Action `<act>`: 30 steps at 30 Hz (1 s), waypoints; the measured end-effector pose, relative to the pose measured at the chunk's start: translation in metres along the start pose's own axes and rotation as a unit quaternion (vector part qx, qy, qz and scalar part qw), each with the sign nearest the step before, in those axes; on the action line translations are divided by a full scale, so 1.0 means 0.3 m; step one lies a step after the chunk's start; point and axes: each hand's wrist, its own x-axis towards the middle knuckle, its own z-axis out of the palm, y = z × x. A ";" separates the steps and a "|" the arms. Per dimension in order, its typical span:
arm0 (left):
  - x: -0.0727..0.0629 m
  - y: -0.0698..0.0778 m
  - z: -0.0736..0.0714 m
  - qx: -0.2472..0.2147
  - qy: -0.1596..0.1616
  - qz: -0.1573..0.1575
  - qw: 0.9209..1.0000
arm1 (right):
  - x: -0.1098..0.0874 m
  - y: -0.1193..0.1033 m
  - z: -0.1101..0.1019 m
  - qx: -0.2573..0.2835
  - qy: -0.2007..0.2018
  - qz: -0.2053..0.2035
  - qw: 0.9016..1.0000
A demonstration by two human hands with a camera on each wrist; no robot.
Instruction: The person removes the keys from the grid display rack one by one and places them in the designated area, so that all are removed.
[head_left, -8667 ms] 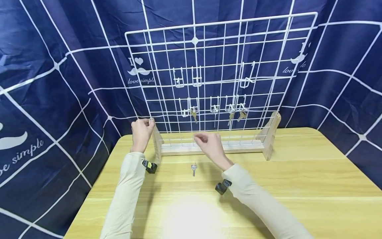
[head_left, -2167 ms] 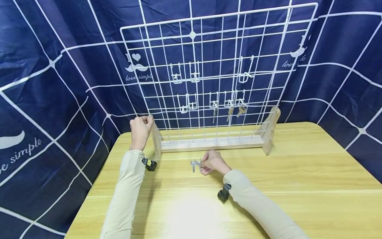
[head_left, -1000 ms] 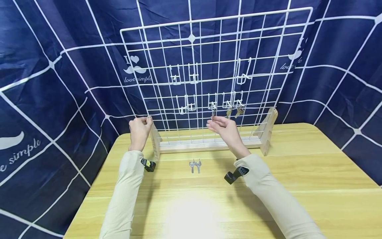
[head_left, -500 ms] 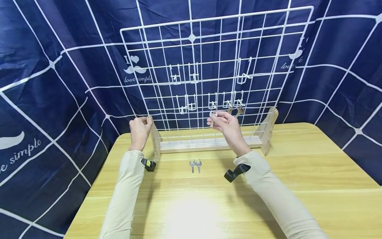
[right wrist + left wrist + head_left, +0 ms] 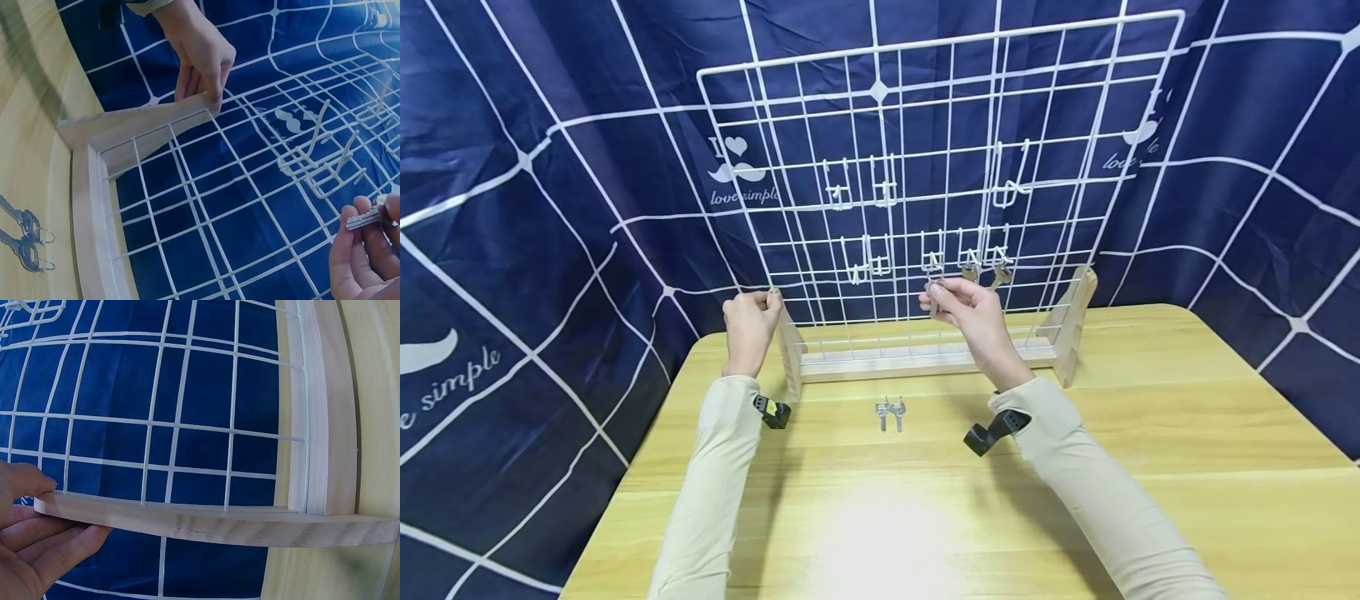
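My left hand point(image 5: 750, 329) grips the upper tip of the wooden side support point(image 5: 187, 522) of a white wire grid rack point(image 5: 940, 43), thumb on one side and fingers on the other. My right hand point(image 5: 973, 317) pinches a silver key point(image 5: 365, 219) between thumb and fingers, right below a white wire hook point(image 5: 933, 261) in the lower row. To its right, brass keys hang on neighbouring hooks: one brass key point(image 5: 971, 272) is partly behind my hand, another brass key point(image 5: 1002, 277) hangs beside it. Two silver keys with small rings, a left key point(image 5: 882, 414) and a right key point(image 5: 898, 414), lie side by side on the table.
More hooks, such as a large hook point(image 5: 1011, 193) and a smaller hook point(image 5: 838, 196), project from the grid's upper row. A wooden base bar point(image 5: 917, 364) joins the supports on the wooden table point(image 5: 1112, 467). Behind stands a dark blue curtain point(image 5: 587, 333) with white lines.
A second key, from a lower-left hook, was put on the table beside the first. My right hand then rose to the middle lower hook and took hold of its key. The left hand stayed put.
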 end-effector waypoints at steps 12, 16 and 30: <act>0.002 -0.001 0.001 0.007 0.001 0.004 1.000 | -0.014 -0.005 -0.013 0.021 0.007 -0.029 0.999; 0.003 -0.001 0.001 0.011 0.000 0.004 1.000 | -0.023 -0.015 -0.019 0.025 0.008 -0.036 0.999; 0.001 0.002 0.000 0.013 -0.001 0.002 1.000 | -0.044 -0.023 -0.041 0.033 0.005 -0.052 0.998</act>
